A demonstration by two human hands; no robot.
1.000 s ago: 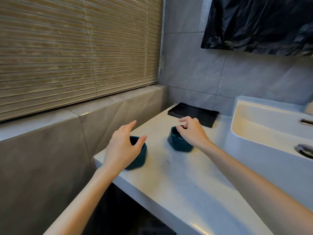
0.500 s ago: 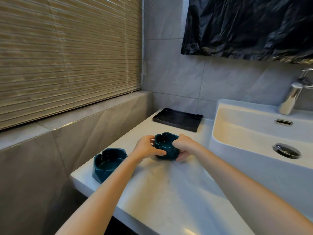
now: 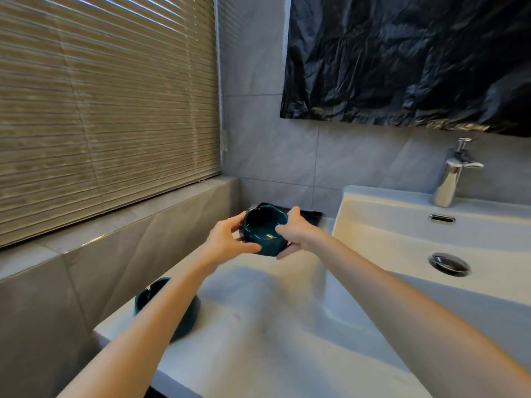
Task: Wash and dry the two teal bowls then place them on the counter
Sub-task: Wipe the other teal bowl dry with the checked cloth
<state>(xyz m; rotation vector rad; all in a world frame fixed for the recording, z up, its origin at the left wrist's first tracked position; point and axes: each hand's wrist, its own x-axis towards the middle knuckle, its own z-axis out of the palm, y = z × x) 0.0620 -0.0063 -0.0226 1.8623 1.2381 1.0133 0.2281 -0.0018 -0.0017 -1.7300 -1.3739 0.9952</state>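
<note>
1. Head view: both hands hold one bowl (image 3: 264,235) in the air above the counter (image 3: 273,326), in front of a black tray (image 3: 309,216); its mouth faces up and toward the camera
2. The left hand (image 3: 227,242) grips the bowl's left side, thumb curled along the near wall low down, fingers round the far side
3. The right hand (image 3: 296,234) grips the right side, fingers curled round the wall and under the base
4. The other bowl (image 3: 145,298) sits on the counter near its front left corner, partly hidden by the left forearm and well apart from the held one
5. What the next move turns on: the sink (image 3: 349,202) lies to the right of the held bowl, its left wall near the right hand, and the tap (image 3: 451,173) stands further right at the back; the right hand is the nearer one, so the carry probably goes rightward over the sink's rim
6. The bowl is squat, with no long axis to line up; no water is seen running, so washing looks not yet begun
</note>
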